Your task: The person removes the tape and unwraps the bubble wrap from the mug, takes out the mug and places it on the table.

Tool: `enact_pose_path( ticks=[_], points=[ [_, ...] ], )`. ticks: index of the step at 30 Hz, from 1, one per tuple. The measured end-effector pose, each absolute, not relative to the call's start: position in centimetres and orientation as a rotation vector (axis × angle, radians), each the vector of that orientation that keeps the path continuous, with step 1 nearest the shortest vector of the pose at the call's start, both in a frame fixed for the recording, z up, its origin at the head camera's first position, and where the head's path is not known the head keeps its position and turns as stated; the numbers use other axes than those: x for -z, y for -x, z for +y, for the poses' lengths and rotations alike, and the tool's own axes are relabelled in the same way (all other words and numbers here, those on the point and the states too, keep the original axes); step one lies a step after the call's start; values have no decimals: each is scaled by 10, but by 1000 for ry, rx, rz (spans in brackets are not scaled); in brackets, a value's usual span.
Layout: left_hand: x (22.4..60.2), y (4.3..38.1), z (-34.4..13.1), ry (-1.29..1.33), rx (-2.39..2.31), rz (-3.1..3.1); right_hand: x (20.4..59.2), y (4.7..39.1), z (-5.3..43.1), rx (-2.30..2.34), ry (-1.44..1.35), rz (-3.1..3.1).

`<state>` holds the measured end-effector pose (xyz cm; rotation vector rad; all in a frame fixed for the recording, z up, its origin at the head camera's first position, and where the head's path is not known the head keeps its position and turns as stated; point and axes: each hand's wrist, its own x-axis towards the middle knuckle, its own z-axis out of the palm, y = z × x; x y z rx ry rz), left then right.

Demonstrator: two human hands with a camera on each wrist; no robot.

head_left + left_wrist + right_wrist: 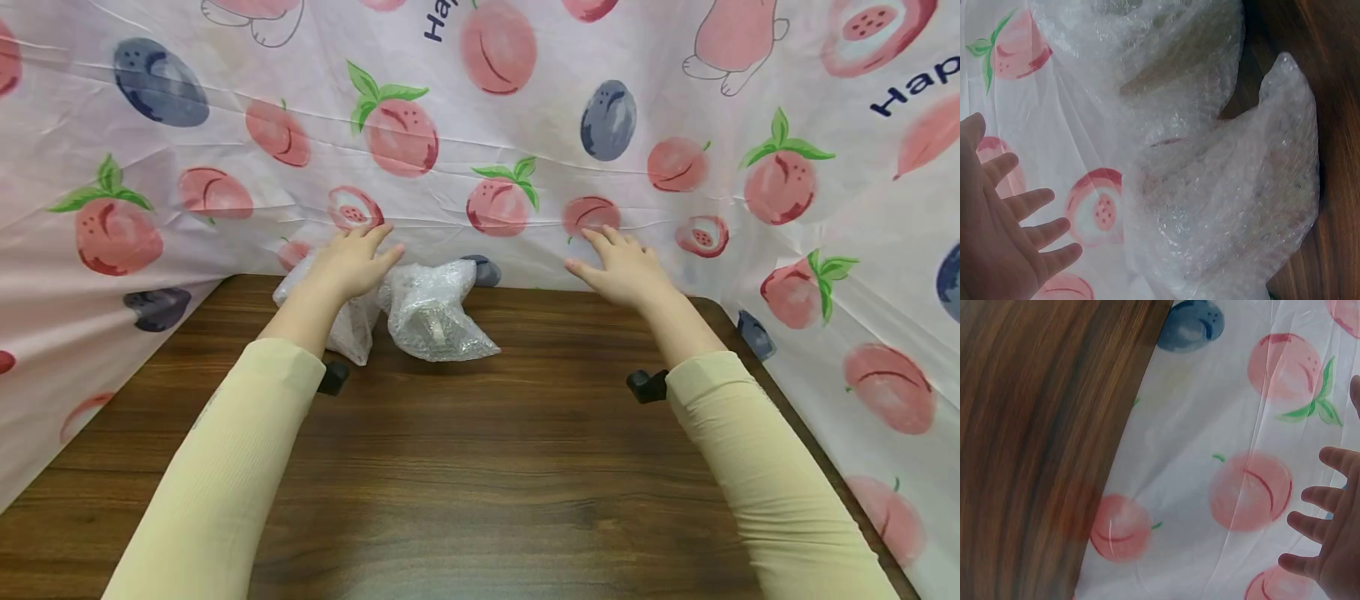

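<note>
Item: left bundle (352, 333), clear bubble wrap, crumpled, contents indistinct; lying at the far left of the counter (480, 467), a pointed corner turned toward the near side.

Item: right bundle (435, 312), clear bubble wrap, just right of the first, the two appearing to meet; a pale patch shows through the wrap in the head view, a brownish edge in the left wrist view. One loose corner points to the near right.

Item: left hand (352, 265), raised at the far left, overlapping the left bundle in the head view; the left wrist view shows it apart from the wrap. Grip loose, fingers extended and spread, holding nothing.

Item: right hand (626, 267), raised at the far right, well apart from both bundles, near the cloth. Grip likewise loose, fingers extended and spread, holding nothing.

Item: pair of pale yellow sleeves (247, 450), covering both forearms; a small black fitting (333, 379) projects inward at each wrist.

Item: counter, dark brown wood grain, rounded far corners.

Item: white cloth (547, 125), creased, hung at the far, left and right sides; printed with pink and blue fruit, green leaves, partial animal figures and dark lettering.
</note>
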<state>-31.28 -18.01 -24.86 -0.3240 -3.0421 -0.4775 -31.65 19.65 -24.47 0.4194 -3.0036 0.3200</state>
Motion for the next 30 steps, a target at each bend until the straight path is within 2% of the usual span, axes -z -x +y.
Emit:
enact_pose_path(
  ticks=[14, 30],
  points=[
    [268, 318, -174, 449, 750, -2868, 268, 310, 172, -455, -502, -2896],
    [298, 318, -167, 439, 962, -2718, 300, 303, 146, -638, -583, -2799]
  ],
)
